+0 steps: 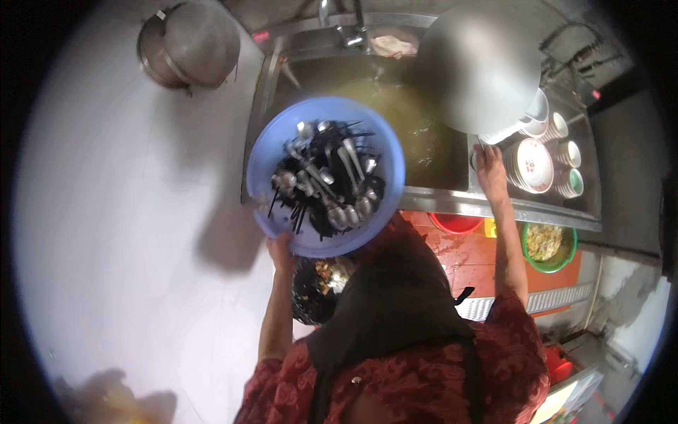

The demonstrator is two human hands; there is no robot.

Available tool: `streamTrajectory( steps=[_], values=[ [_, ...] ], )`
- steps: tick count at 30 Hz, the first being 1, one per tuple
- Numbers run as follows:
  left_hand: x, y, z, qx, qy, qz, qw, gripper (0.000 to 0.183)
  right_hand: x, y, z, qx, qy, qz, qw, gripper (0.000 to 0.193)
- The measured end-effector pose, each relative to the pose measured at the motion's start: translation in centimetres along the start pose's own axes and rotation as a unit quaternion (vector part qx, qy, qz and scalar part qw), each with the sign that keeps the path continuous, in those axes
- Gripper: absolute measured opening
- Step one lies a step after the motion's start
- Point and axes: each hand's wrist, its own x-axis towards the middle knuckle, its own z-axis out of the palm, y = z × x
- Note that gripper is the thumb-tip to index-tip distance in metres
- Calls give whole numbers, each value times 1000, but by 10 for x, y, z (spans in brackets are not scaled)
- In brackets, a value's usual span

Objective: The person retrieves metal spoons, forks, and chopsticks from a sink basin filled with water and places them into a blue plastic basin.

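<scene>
Head view: your left hand (281,249) lifts the blue basin (326,177) of spoons and chopsticks over the sink (431,152) edge.
Fingers clamped on its near rim alone; tilt it and cutlery spills. Your right hand (490,169) rests on the sink's right rim, fingers together, beside stacked bowls (535,164).

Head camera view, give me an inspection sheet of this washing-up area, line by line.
Surface: steel sink holding murky water.
Job's things: blue basin full of spoons and dark utensils, held at the sink's left edge.
Clutter: stacked bowls right of sink; green bowl of scraps and red tub below.
Hands: left hand grips the basin's rim; right hand rests on the sink edge.
Cables: nothing seen.
Surroundings: white wall, hanging metal pot, tap.
</scene>
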Motion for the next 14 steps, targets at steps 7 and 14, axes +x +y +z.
streamTrajectory(
  steps=[7,14],
  values=[
    [-67,-40,57,-59,-125,84,987,47,6,-131,4,397,-276,135,865,25],
    [-107,-89,134,-91,-169,57,980,57,-26,-32,58,89,-237,-58,966,62]
  ],
)
